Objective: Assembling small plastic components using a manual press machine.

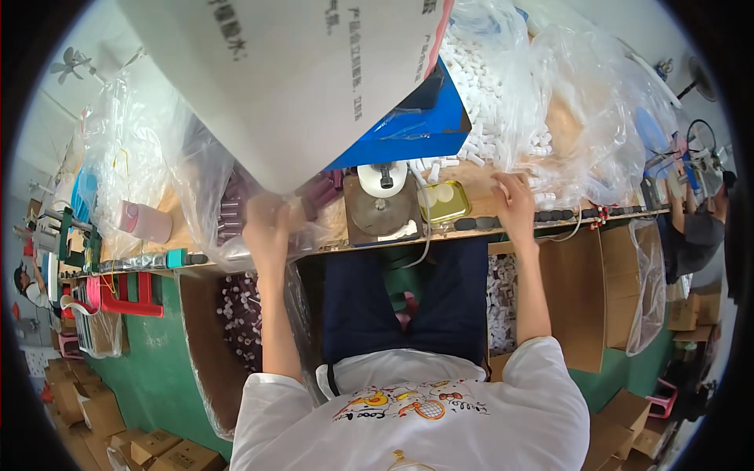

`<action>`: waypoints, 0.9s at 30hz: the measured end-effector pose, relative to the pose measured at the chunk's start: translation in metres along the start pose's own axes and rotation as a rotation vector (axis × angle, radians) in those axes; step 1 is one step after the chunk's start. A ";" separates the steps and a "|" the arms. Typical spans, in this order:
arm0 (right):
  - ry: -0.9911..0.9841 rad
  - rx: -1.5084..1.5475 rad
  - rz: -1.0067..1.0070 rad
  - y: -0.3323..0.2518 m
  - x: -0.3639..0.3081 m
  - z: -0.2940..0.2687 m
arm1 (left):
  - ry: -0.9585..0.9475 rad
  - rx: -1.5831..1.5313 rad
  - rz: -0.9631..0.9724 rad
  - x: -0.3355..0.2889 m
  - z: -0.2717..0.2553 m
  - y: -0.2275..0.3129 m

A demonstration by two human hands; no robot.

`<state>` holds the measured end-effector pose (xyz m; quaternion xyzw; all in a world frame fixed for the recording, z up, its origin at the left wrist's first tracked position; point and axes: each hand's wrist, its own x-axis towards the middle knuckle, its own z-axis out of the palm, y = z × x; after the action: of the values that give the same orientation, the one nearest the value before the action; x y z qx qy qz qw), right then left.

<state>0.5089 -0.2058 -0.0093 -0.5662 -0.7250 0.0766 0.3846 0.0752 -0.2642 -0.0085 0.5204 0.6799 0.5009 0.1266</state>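
My left hand (269,224), smeared by motion, is over dark purple tubes (320,192) lying in a clear plastic bag, left of a small bench machine (382,180). Its fingers cannot be made out. To the machine's right, my right hand (515,206) has its fingers curled together near the front of a heap of small white cylindrical caps (481,98). Whatever may be between those fingers is too small to tell. Between the machine and this hand sits a shallow yellow tin (448,202) with pale round pieces in it.
A printed white sheet (290,86) hangs before the machine's blue housing (416,129). A pink cup (145,221) stands at left. Dark pads (477,223) line the table's front edge. Below are an open box of purple capped tubes (239,314) and a cardboard box (572,306).
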 end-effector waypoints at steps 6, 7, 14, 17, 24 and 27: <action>-0.200 0.713 -0.026 -0.115 0.009 0.072 | -0.095 -0.298 -0.038 -0.013 0.009 0.033; -0.248 0.766 0.023 -0.119 0.010 0.082 | -0.101 -0.370 -0.031 -0.015 0.011 0.040; -0.085 0.298 -0.454 -0.142 0.014 0.094 | -0.291 -0.441 -0.027 -0.020 0.023 0.053; -0.163 0.374 -0.311 -0.133 0.008 0.092 | -0.292 -0.397 -0.012 -0.019 0.044 0.068; 0.425 0.384 0.279 0.018 0.022 0.026 | -0.348 -0.291 0.167 -0.027 0.092 0.066; 0.649 0.430 0.300 0.062 0.086 0.023 | -0.321 -0.236 0.162 -0.025 0.086 0.061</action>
<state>0.5362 -0.1009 -0.0186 -0.5669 -0.4430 0.0989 0.6875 0.1808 -0.2405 -0.0078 0.6278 0.5437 0.4963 0.2528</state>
